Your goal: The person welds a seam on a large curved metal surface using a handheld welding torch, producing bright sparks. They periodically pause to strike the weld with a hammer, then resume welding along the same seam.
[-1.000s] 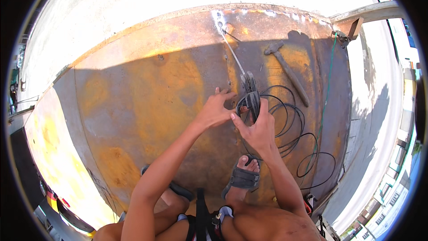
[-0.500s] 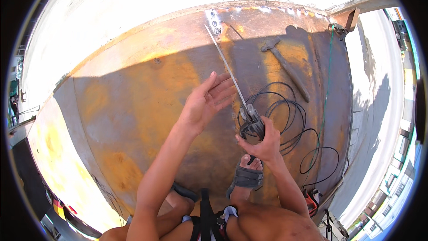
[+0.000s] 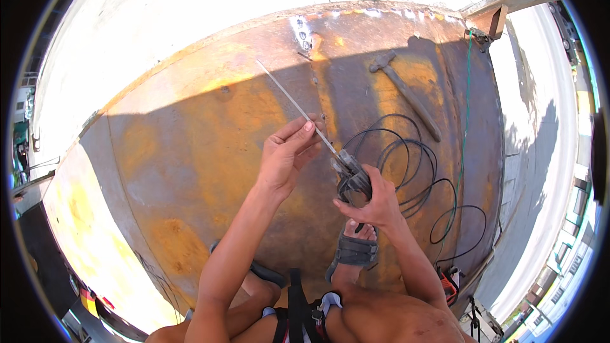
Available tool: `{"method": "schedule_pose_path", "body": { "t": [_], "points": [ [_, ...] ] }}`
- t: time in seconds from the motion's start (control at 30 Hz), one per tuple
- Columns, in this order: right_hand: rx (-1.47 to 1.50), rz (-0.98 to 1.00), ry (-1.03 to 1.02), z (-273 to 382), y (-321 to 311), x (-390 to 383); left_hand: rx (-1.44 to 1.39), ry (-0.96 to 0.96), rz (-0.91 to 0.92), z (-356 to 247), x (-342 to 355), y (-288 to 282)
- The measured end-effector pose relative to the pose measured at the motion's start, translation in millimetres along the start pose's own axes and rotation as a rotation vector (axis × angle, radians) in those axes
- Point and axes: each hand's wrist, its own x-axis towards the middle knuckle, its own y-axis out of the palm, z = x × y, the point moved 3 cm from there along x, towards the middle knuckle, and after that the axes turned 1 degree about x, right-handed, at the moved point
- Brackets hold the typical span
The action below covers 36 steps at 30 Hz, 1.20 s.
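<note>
My right hand (image 3: 379,198) grips a dark welding electrode holder (image 3: 353,178), its fingers wrapped round the handle. From the holder's jaws a thin grey welding rod (image 3: 283,90) slants up and to the left, over the rusty steel plate (image 3: 210,159). My left hand (image 3: 289,149) pinches that rod between thumb and fingers, about midway along it. To the right of the rod, a hammer (image 3: 410,98) lies on the plate. Loops of black cable (image 3: 435,181) rest beside my right hand.
White-lit weld marks (image 3: 301,33) run near the plate's far edge. A thin green line (image 3: 468,89) hangs along the right side, by a metal bracket (image 3: 497,22). My sandalled foot (image 3: 356,248) stands just below the holder. A red object (image 3: 448,286) sits lower right.
My left hand has closed from open fingers onto the rod. The rod's tip has swung left and down, and the holder in my right hand has tilted left with it.
</note>
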Motion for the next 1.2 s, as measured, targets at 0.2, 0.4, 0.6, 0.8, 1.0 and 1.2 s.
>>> {"method": "schedule_pose_path", "body": {
  "t": [0.2, 0.4, 0.6, 0.8, 1.0, 1.2],
  "points": [
    [-0.166, -0.119, -0.091, 5.1, -3.9, 1.5, -0.044, 0.071, -0.071, -3.5, -1.7, 1.6],
    [-0.148, -0.079, -0.044, 12.2, -8.7, 5.3, -0.062, 0.061, -0.031, -8.0, -0.5, -3.7],
    [-0.213, -0.134, -0.15, 13.6, -6.6, 10.3, 0.004, 0.064, -0.075, -4.5, 1.9, -11.7],
    [-0.149, -0.132, -0.158, 13.6, -6.5, 8.0, 0.012, 0.069, -0.075, -4.3, 0.0, -9.4],
    [-0.13, -0.123, -0.157, 16.0, -9.9, 11.5, 0.004, 0.059, -0.07, -3.7, -1.9, -9.3],
    [-0.134, -0.14, -0.187, 16.0, -9.9, 11.4, 0.03, 0.045, -0.069, -2.2, -2.4, -9.4]
  ]
}}
